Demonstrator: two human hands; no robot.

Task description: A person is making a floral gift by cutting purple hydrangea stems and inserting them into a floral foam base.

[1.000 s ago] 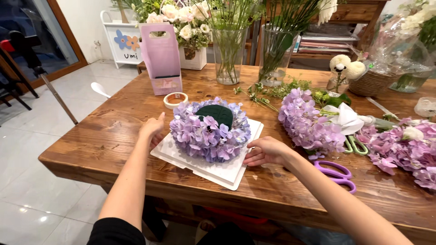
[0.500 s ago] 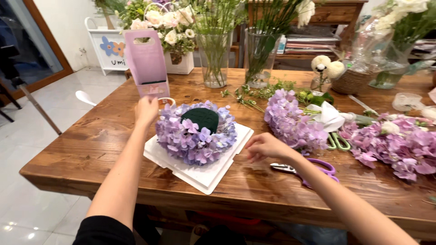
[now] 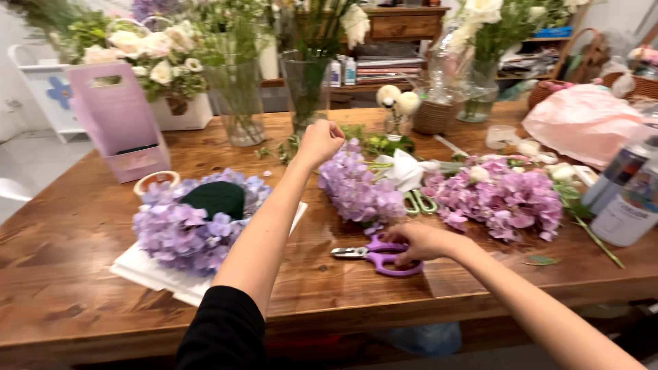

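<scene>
I saw the wooden surface [image 3: 89,301] filling the view, crowded with flowers. Along its far edge stood glass vases [image 3: 240,113] of stems and a pink paper bag [image 3: 120,120]; a pink wrapped bundle [image 3: 582,123] lay at the far right. Nearer me on the left sat a ring of lilac hydrangea around dark green foam [image 3: 205,223], resting on a white board [image 3: 147,270]. In the middle lay a loose purple hydrangea head [image 3: 356,188], and to its right a pinker hydrangea cluster [image 3: 504,199].

My left hand [image 3: 319,140] was stretched across the ring and raised beyond the purple head, near the clear vase; its fingers were curled into a loose fist, and I could not tell whether they held anything. My right hand [image 3: 418,241] rested low on the surface, fingers closed down over the handle of the purple scissors [image 3: 373,255], which lay flat just in front of the purple hydrangea head, blades pointing left. A second pair, the green-handled scissors [image 3: 418,202], lay between the two loose flower heads, beside a white ribbon bow [image 3: 404,170].
</scene>
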